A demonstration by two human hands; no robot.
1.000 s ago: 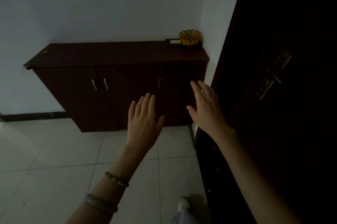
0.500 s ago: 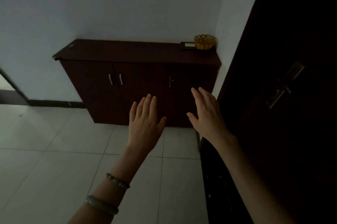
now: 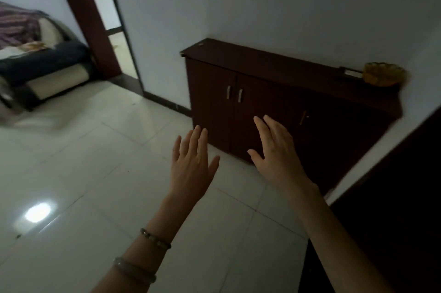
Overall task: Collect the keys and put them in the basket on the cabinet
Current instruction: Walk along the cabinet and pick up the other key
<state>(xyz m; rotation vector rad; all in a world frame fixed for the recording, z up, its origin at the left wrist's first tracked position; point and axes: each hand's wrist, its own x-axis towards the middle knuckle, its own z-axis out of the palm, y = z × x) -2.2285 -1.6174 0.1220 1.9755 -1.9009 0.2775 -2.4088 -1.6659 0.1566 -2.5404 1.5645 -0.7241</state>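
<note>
A small yellow basket (image 3: pixel 383 75) stands at the right end of a low dark brown cabinet (image 3: pixel 269 63) against the white wall. My left hand (image 3: pixel 192 163) and my right hand (image 3: pixel 278 152) are raised flat in front of me, fingers apart, holding nothing. Both hang in the air in front of the cabinet's doors, well short of the basket. No keys show anywhere in the view.
A dark door (image 3: pixel 405 197) fills the lower right. White tiled floor (image 3: pixel 83 173) stretches to the left, with a bright light reflection on it. A doorway (image 3: pixel 114 37) and a sofa (image 3: pixel 40 66) with a striped cover lie at the far left.
The view has swung to the left: the cabinet and basket have slid right, the door handle has left the frame, and the doorway and sofa have come in. Both hands stay raised and open.
</note>
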